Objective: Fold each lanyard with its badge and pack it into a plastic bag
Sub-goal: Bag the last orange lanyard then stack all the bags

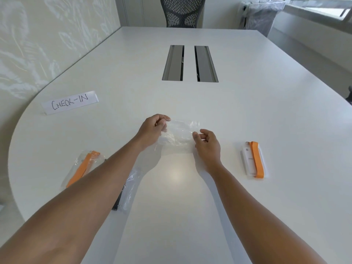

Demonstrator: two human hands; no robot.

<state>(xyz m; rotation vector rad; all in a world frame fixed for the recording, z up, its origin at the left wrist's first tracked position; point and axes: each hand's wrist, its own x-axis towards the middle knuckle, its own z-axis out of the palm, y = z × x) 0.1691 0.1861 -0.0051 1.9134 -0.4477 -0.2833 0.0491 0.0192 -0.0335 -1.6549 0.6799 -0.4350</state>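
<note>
A clear plastic bag (178, 137) is held just above the white table (247, 111) in the middle. My left hand (152, 130) pinches its upper left corner and my right hand (206, 144) pinches its right edge. The bag looks empty. To the right lies a folded orange lanyard with a white badge (254, 160), bare on the table. At the left, another orange lanyard sits inside a plastic bag (82, 167), partly hidden by my left forearm.
A second bag with a dark item (126, 189) lies under my left forearm. A "CHECK-IN" paper sign (70, 102) stands at the far left. Two cable slots (189, 62) are set in the table's middle; a mesh chair (182, 11) stands behind.
</note>
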